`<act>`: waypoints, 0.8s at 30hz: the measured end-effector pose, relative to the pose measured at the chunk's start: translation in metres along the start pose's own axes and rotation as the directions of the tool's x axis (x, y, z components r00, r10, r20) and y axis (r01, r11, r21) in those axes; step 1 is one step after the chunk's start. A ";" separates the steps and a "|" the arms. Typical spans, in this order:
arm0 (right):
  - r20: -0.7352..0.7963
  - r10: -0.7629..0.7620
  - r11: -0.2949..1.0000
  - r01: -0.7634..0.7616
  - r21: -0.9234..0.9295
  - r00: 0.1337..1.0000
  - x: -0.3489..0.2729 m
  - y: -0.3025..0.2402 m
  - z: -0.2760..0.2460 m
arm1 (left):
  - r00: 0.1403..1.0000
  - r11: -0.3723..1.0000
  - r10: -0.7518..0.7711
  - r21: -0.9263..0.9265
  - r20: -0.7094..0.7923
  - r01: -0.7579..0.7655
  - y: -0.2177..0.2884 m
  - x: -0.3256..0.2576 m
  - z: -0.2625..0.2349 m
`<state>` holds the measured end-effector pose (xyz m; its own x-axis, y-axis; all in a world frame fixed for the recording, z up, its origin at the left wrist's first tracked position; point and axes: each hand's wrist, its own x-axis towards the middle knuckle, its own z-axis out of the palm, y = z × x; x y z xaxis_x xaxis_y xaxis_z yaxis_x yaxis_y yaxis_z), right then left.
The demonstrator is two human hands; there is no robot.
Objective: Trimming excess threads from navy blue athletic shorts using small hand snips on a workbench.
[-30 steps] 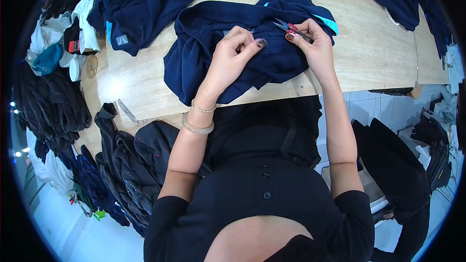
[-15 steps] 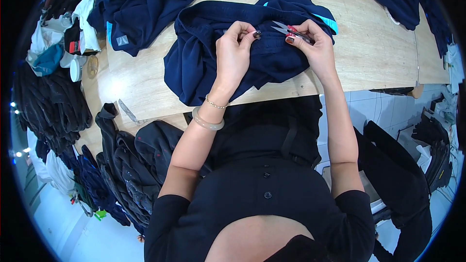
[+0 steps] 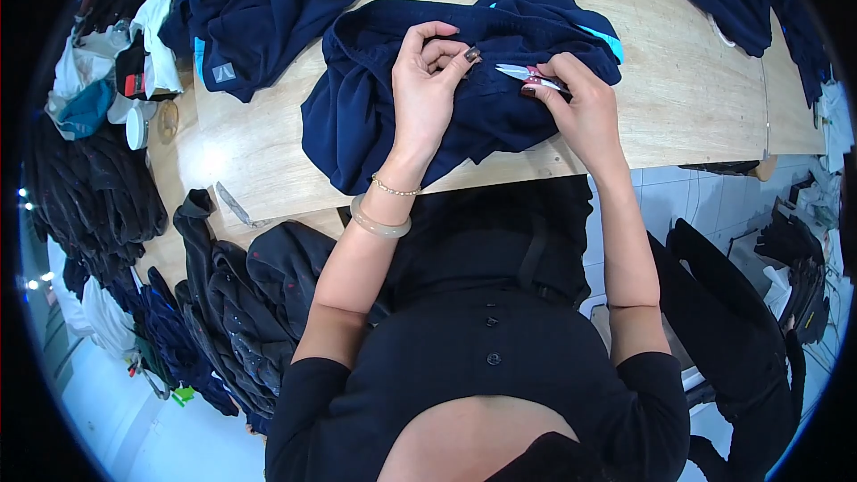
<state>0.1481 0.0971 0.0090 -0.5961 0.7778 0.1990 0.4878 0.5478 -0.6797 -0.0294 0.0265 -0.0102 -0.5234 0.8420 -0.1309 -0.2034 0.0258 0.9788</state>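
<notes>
Since the earlier frame, my left hand is raising its index finger; whether it is pinching anything, I cannot tell. My right hand is gripping snips over the navy garment, lying on the table's near side.

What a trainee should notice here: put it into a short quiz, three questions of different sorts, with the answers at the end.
1. Fill in: over the navy garment, the small snips are held in the ____ hand.

2. True or false: the left hand is closed around the blades.

3. Open: which two ornaments are worn at the left wrist?

Key
1. Right (right hand).
2. False; the blades point toward that hand but show apart from its fingers.
3. A thin bracelet and, farther up the arm, a thicker pale bangle.
</notes>
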 end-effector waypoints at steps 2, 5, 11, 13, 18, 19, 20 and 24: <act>-0.001 0.009 1.000 -0.009 0.006 1.000 0.000 0.000 0.002 | 1.000 1.000 -0.009 -0.008 0.004 0.009 0.000 0.000 -0.001; -0.012 0.001 1.000 -0.001 0.012 1.000 0.001 0.000 0.005 | 0.999 0.999 -0.040 0.014 0.021 0.039 0.000 -0.001 -0.003; -0.047 -0.043 0.999 0.042 -0.019 0.998 0.001 0.001 0.011 | 0.999 0.999 -0.035 -0.033 0.038 0.036 0.000 -0.001 -0.003; -0.046 -0.039 0.999 0.038 -0.025 0.998 0.001 0.001 0.011 | 0.999 0.998 -0.043 -0.048 0.031 0.044 0.000 -0.001 -0.003; -0.028 0.029 0.998 -0.027 0.057 0.999 0.000 -0.002 0.010 | 0.998 0.998 -0.047 -0.047 0.030 0.049 0.002 -0.001 -0.004; -0.028 0.029 0.998 -0.027 0.058 0.999 0.001 -0.002 0.011 | 0.998 0.998 -0.046 -0.049 0.032 0.047 0.002 -0.001 -0.004; -0.034 0.004 0.999 -0.002 0.046 0.999 0.001 -0.002 0.012 | 0.998 0.998 -0.046 -0.049 0.032 0.048 0.002 -0.001 -0.004; -0.049 -0.046 0.999 0.046 0.002 0.998 0.003 -0.003 0.014 | 0.998 0.995 -0.048 -0.081 0.039 0.051 -0.001 -0.001 -0.005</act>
<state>0.1360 0.0934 0.0014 -0.5860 0.7659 0.2645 0.4582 0.5824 -0.6715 -0.0333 0.0231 -0.0117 -0.4803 0.8602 -0.1715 -0.2965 0.0248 0.9547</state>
